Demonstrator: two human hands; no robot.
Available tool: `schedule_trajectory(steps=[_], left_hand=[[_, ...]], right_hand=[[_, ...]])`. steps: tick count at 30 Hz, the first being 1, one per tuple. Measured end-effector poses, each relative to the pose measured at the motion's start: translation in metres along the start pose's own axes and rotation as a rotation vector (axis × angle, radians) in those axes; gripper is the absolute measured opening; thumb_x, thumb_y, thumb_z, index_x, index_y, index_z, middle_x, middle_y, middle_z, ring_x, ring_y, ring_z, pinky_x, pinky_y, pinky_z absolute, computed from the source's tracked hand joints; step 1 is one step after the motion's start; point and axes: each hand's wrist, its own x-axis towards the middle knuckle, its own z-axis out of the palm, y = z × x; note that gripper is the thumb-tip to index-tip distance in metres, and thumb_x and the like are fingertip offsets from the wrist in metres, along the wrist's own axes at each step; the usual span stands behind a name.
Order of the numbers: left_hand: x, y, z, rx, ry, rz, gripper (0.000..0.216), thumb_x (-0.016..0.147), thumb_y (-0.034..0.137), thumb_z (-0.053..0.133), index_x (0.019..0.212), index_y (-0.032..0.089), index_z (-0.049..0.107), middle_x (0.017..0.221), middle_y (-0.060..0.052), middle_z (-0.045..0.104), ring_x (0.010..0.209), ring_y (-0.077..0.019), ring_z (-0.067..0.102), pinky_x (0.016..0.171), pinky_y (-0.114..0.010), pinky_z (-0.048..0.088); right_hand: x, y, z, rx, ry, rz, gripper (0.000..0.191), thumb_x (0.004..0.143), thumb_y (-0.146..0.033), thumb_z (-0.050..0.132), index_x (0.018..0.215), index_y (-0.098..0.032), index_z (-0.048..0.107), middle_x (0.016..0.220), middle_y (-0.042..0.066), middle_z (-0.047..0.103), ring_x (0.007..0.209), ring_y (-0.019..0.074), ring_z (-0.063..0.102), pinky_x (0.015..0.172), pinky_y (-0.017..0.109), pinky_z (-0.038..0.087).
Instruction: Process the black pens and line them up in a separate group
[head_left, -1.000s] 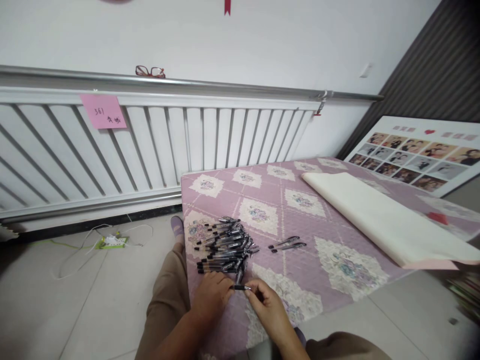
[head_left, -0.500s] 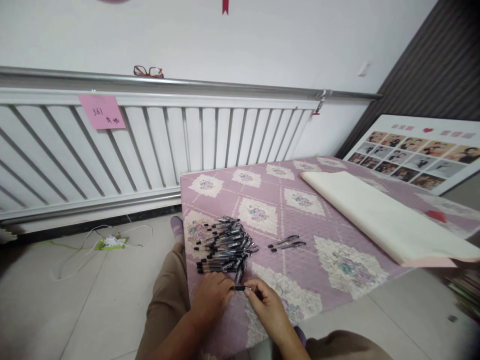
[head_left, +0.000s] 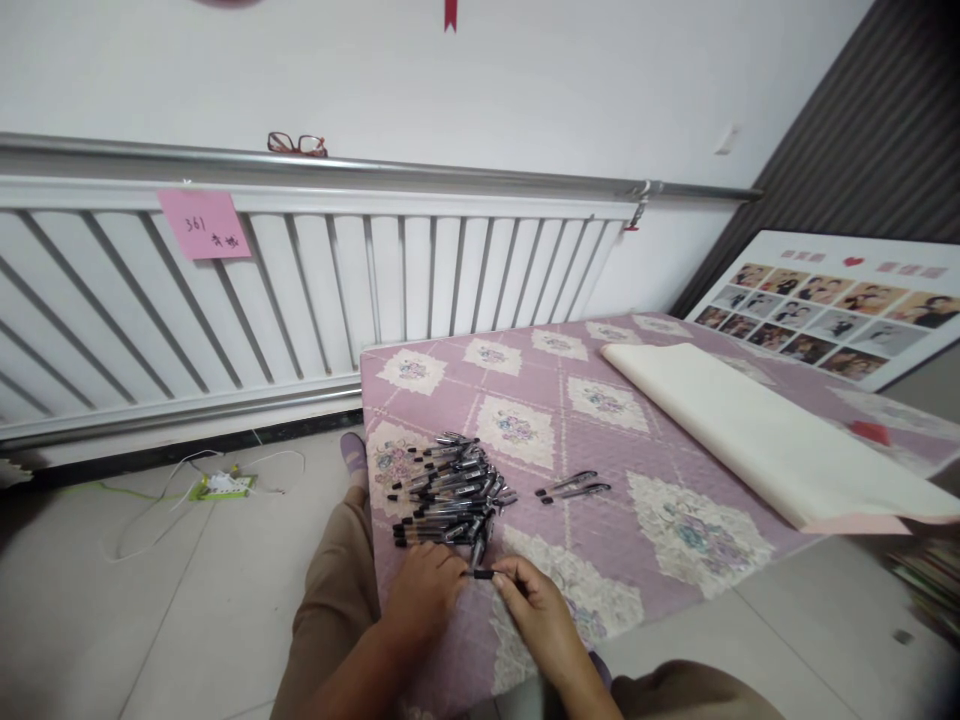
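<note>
Between my two hands, near the table's front edge, lies a pen (head_left: 484, 574) with a dark grip, held roughly level. My left hand (head_left: 429, 592) is closed around its left end, and my fingers hide that part. The fingertips of my right hand (head_left: 534, 602) pinch the pen's other end. Just beyond my left hand spreads a pile of pens (head_left: 450, 490), clear-barrelled with black parts, most of them lying side by side. Two or so more pens (head_left: 576, 488) rest apart from the pile, to its right.
A purple quilted cloth with flower patches (head_left: 525, 375) covers the table. Across its right side lies a folded cream sheet (head_left: 735, 430). Beyond are a photo board (head_left: 817, 310) and a white radiator (head_left: 465, 270). A power strip (head_left: 225, 486) with loose cables sits on the floor at left.
The pen's dark part has shifted slightly right, and a bit more of the pen shows beside my left fingers. The pile and the separate pens stay put.
</note>
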Motion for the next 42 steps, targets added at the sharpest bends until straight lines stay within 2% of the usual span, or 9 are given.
schedule_trajectory(steps=[6, 11, 13, 17, 24, 34, 37, 39, 42], left_hand=[[-0.0018, 0.0002, -0.0023, -0.047, 0.057, -0.012, 0.008, 0.089, 0.019, 0.053, 0.087, 0.021, 0.061, 0.089, -0.001, 0.061, 0.087, -0.0189, 0.052, 0.081, -0.033, 0.039], [-0.0022, 0.0026, -0.0051, -0.063, 0.045, -0.056, 0.007, 0.088, 0.019, 0.054, 0.086, 0.021, 0.061, 0.091, -0.001, 0.061, 0.088, -0.0182, 0.052, 0.08, -0.032, 0.04], [-0.0025, 0.0034, -0.0053, -0.053, 0.05, -0.068, 0.008, 0.088, 0.022, 0.055, 0.093, 0.022, 0.061, 0.094, -0.001, 0.061, 0.09, -0.0191, 0.052, 0.082, -0.033, 0.039], [-0.0023, 0.0037, -0.0055, -0.014, 0.058, -0.048, 0.025, 0.089, 0.027, 0.055, 0.114, 0.026, 0.056, 0.102, -0.002, 0.061, 0.096, -0.0211, 0.051, 0.086, -0.036, 0.038], [-0.0003, 0.0004, -0.0016, 0.02, 0.005, -0.01, 0.012, 0.092, 0.023, 0.051, 0.094, 0.023, 0.062, 0.092, -0.001, 0.062, 0.089, -0.0195, 0.052, 0.083, -0.036, 0.037], [-0.002, 0.002, -0.006, -0.05, 0.028, 0.016, 0.008, 0.089, 0.02, 0.054, 0.086, 0.02, 0.061, 0.088, -0.001, 0.061, 0.087, -0.0188, 0.052, 0.079, -0.032, 0.04], [-0.0023, 0.0022, -0.0058, -0.098, 0.032, -0.005, 0.007, 0.088, 0.019, 0.054, 0.088, 0.021, 0.06, 0.091, -0.001, 0.06, 0.087, -0.0182, 0.052, 0.079, -0.031, 0.041], [-0.0024, 0.0022, -0.005, -0.118, 0.035, -0.026, 0.007, 0.087, 0.018, 0.054, 0.088, 0.02, 0.06, 0.092, -0.001, 0.06, 0.087, -0.0181, 0.053, 0.079, -0.031, 0.041], [-0.0026, 0.0023, -0.0046, -0.138, 0.035, -0.05, 0.007, 0.086, 0.017, 0.054, 0.088, 0.02, 0.06, 0.091, -0.002, 0.06, 0.086, -0.0181, 0.054, 0.078, -0.031, 0.042]], right_hand=[[-0.0002, 0.0045, 0.0012, -0.061, -0.031, -0.051, 0.021, 0.082, -0.037, 0.054, 0.078, -0.021, 0.065, 0.075, 0.002, 0.066, 0.072, 0.0183, 0.059, 0.067, 0.027, 0.045], [0.0001, 0.0098, 0.0033, -0.067, -0.023, -0.064, 0.02, 0.083, -0.036, 0.053, 0.078, -0.02, 0.064, 0.074, 0.002, 0.066, 0.072, 0.0186, 0.059, 0.067, 0.027, 0.045], [0.0001, 0.0098, 0.0036, -0.06, -0.005, -0.061, 0.02, 0.082, -0.036, 0.053, 0.079, -0.02, 0.064, 0.074, 0.002, 0.066, 0.072, 0.0189, 0.06, 0.067, 0.027, 0.045], [-0.0001, 0.0075, 0.003, -0.043, 0.031, -0.046, 0.021, 0.082, -0.038, 0.053, 0.079, -0.02, 0.064, 0.074, 0.003, 0.066, 0.071, 0.0192, 0.06, 0.066, 0.027, 0.046], [-0.0014, 0.0063, 0.0025, -0.079, 0.017, -0.069, 0.022, 0.083, -0.04, 0.053, 0.077, -0.021, 0.064, 0.073, 0.002, 0.066, 0.071, 0.0188, 0.06, 0.066, 0.027, 0.045], [-0.0003, 0.0043, 0.0028, -0.193, -0.049, -0.089, 0.028, 0.087, -0.039, 0.047, 0.066, -0.021, 0.054, 0.064, -0.001, 0.057, 0.066, 0.017, 0.055, 0.062, 0.026, 0.041], [-0.0004, 0.0062, 0.0029, -0.135, -0.052, -0.071, 0.023, 0.085, -0.037, 0.049, 0.072, -0.02, 0.06, 0.07, 0.001, 0.062, 0.071, 0.0182, 0.058, 0.067, 0.027, 0.043], [-0.0011, 0.0068, 0.0024, -0.074, -0.055, -0.051, 0.017, 0.082, -0.034, 0.054, 0.085, -0.021, 0.064, 0.079, 0.002, 0.065, 0.076, 0.0189, 0.06, 0.072, 0.028, 0.045], [-0.0026, 0.0073, 0.001, -0.005, -0.016, -0.002, 0.023, 0.078, -0.031, 0.058, 0.098, -0.021, 0.063, 0.08, 0.001, 0.065, 0.075, 0.0185, 0.06, 0.07, 0.027, 0.046]])
